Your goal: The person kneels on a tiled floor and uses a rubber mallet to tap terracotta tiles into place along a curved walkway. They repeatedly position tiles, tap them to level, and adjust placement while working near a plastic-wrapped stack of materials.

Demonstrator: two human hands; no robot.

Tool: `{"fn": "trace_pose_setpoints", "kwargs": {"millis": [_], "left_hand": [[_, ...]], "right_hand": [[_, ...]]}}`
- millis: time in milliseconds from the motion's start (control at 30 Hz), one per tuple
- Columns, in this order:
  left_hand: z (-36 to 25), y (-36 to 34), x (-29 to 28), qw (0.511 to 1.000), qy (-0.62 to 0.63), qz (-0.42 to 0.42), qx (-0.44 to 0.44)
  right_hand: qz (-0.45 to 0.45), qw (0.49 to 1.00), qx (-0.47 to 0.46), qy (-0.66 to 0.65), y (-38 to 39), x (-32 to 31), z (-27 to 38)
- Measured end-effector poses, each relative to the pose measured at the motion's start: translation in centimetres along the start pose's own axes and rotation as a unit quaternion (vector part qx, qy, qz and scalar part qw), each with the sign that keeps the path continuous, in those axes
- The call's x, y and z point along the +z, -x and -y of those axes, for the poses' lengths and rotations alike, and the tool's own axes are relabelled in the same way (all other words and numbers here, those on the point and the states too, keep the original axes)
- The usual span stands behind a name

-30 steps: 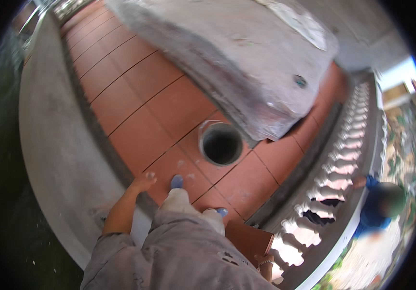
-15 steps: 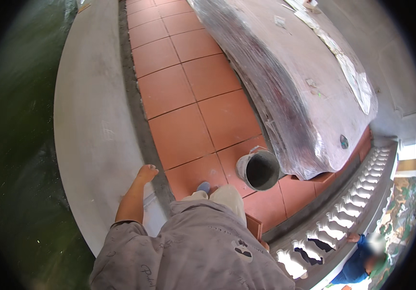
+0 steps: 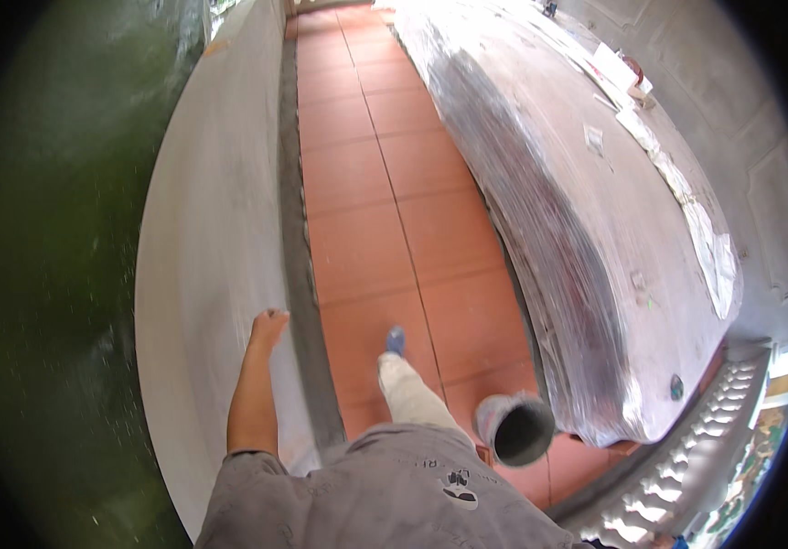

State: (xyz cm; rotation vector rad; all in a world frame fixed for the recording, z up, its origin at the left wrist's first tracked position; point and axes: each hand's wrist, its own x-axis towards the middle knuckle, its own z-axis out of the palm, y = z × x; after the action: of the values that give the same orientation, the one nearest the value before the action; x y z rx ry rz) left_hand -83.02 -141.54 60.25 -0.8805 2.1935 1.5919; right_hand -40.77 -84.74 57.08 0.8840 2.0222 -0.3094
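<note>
My left hand [image 3: 271, 325] hangs out in front on a bent arm, its fingers curled in with nothing showing in them. It hovers near the pale concrete ledge [image 3: 215, 247] on the left. My right hand is hidden behind the grey shirt. At my right hip, a small reddish tile edge [image 3: 483, 454] shows past the shirt. Just beyond it stands a bucket [image 3: 494, 416] with a grey, smeared inside, on the terracotta tiled floor [image 3: 371, 229]. One foot in a blue-grey shoe [image 3: 396, 340] is stepped forward on the tiles.
A long bulky object wrapped in clear plastic [image 3: 540, 238] runs along the right side of the walkway. Dark green water [image 3: 55, 274] lies beyond the ledge. A white balustrade [image 3: 686, 457] curves behind at the lower right. Grey mortar [image 3: 300, 274] edges the tiles.
I have stepped forward along the tiles, and the bucket now sits lower in view. The tile at my right side, with fingers by it earlier, is now mostly hidden. My left hand stays curled.
</note>
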Motion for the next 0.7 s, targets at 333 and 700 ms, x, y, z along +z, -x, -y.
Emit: {"fn": "trace_pose_setpoints", "kwargs": {"millis": [333, 700], "left_hand": [[-6.5, -11.0, -11.1, 0.952, -0.143, -0.261, -0.067], [-7.5, -13.7, -7.5, 0.871, -0.192, -0.416, -0.178]], "right_hand": [[-0.004, 1.0, 0.004, 0.005, -9.4, -15.2, 20.3], [-0.03, 0.998, -0.059, -0.009, -13.3, -32.1, 40.9]]}}
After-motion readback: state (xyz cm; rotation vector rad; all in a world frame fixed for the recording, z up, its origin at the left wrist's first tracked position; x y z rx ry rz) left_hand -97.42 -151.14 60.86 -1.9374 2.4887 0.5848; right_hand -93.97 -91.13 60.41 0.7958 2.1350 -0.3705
